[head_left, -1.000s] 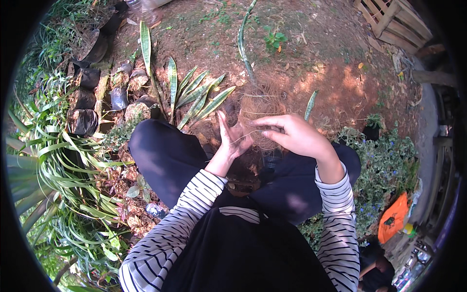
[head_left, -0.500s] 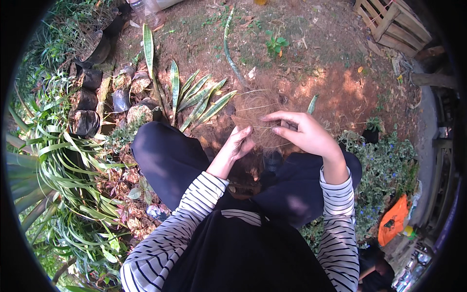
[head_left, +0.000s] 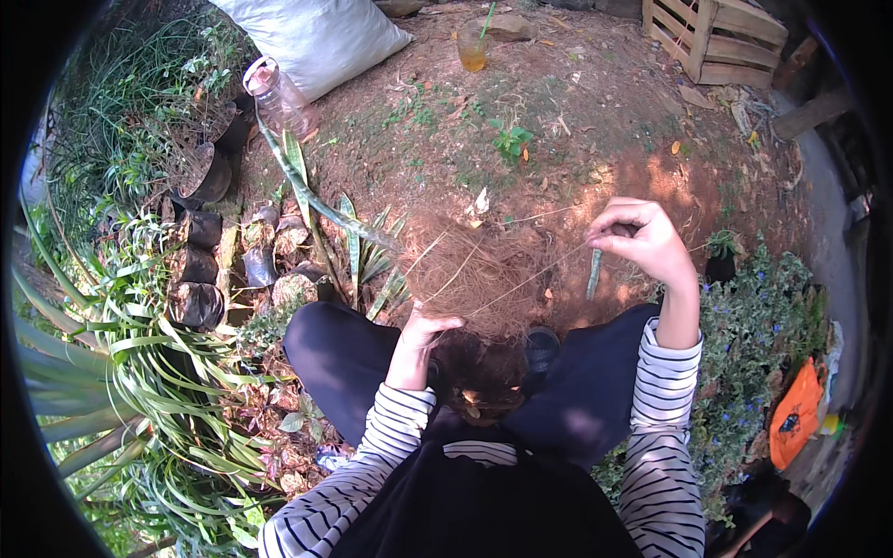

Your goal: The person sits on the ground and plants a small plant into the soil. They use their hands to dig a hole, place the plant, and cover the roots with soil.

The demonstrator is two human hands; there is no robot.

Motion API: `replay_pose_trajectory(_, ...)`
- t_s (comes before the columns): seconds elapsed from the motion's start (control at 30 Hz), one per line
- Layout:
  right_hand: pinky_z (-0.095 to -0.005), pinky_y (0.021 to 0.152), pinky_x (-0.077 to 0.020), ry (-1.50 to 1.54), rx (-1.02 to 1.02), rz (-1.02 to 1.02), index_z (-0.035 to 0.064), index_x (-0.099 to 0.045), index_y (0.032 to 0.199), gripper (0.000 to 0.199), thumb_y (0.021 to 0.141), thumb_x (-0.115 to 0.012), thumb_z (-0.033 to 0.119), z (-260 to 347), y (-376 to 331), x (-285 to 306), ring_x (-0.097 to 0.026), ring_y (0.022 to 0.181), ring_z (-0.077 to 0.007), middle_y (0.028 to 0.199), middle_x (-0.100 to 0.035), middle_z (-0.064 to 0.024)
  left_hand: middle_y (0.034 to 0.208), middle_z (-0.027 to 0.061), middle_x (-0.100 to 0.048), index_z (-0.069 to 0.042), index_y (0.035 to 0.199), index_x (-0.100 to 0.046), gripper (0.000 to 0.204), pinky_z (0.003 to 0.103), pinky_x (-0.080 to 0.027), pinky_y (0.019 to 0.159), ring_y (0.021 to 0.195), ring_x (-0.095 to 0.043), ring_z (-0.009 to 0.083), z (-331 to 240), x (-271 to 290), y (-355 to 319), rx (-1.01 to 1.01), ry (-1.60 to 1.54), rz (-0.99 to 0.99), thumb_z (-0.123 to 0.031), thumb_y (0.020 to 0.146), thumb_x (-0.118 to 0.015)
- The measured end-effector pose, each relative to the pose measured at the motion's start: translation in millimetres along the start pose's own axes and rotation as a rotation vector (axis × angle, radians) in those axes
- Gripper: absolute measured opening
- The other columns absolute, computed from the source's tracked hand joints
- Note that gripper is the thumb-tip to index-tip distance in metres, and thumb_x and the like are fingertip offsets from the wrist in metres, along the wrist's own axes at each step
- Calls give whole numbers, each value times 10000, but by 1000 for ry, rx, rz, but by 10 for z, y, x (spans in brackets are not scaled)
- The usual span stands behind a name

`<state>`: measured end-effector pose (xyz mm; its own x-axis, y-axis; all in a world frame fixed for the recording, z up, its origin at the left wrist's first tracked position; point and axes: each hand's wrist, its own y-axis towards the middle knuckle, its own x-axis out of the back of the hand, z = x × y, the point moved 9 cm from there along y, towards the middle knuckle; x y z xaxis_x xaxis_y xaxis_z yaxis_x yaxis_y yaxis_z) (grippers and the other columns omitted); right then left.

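Note:
I crouch over a plant with a tangled mass of brown fibrous roots [head_left: 474, 270] and a long narrow green leaf [head_left: 316, 200] that stretches away up and to the left. My left hand [head_left: 420, 337] grips the lower part of the root mass between my knees. My right hand [head_left: 640, 240] is raised to the right, pinching thin root strands pulled out taut from the clump. A small green leaf piece [head_left: 593, 273] hangs just under that hand.
Several black nursery bags [head_left: 198, 279] and striped upright leaves [head_left: 358, 256] stand at left among long grassy foliage [head_left: 112, 372]. A white sack [head_left: 312, 37], a clear bottle [head_left: 277, 98], a cup with orange drink [head_left: 473, 48] and a wooden crate [head_left: 716, 37] lie farther off. An orange bag [head_left: 793, 414] sits at right.
My right hand has moved out to the right, drawing root strands away from the clump. My left hand has dropped lower on the roots. The view has tilted up, showing more ground ahead.

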<state>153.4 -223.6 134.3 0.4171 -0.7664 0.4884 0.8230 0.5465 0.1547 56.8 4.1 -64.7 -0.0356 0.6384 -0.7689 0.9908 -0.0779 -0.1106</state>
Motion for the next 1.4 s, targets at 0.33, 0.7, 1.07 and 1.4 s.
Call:
replay_pose_trajectory(0.33, -234, 595, -433, -212, 169, -554, 40, -657, 865, 132, 754, -684, 107, -2, 101, 413, -563, 660, -102, 783, -631, -34, 918, 109, -580, 17, 1076, -515, 544, 356, -472, 691, 804, -568, 237, -472, 495, -128, -40, 83, -11, 14, 583, -745)
replay_pose_trajectory(0.7, -237, 497, -370, -13, -71, -647, 75, -652, 847, 125, 806, -651, 193, -833, 525, -177, -455, 538, -57, 599, -565, 8, 1142, 126, -549, 1, 1194, -456, 738, 483, -417, 944, 1089, -509, 320, -879, -505, 344, 11, -74, 190, -106, 559, -817)
replay_pose_trajectory(1.07, -386, 612, -497, -343, 135, -115, 101, -616, 1010, 214, 848, -499, 179, -321, 407, -2018, -634, 705, -291, 788, -641, -142, 972, 88, -606, -3, 1067, -532, 443, 296, -499, 744, 841, -591, 167, -904, -341, 449, -277, 206, 33, 49, 667, -716)
replay_pose_trajectory(1.4, -316, 543, -462, 20, 252, 46, 19, -606, 898, 106, 812, -597, 81, 816, 217, -1599, -595, 592, -238, 737, -615, -129, 977, 88, -625, -10, 1050, -561, 550, 312, -498, 738, 846, -597, 178, -1411, -648, 472, -603, 990, -127, -128, 583, -826)
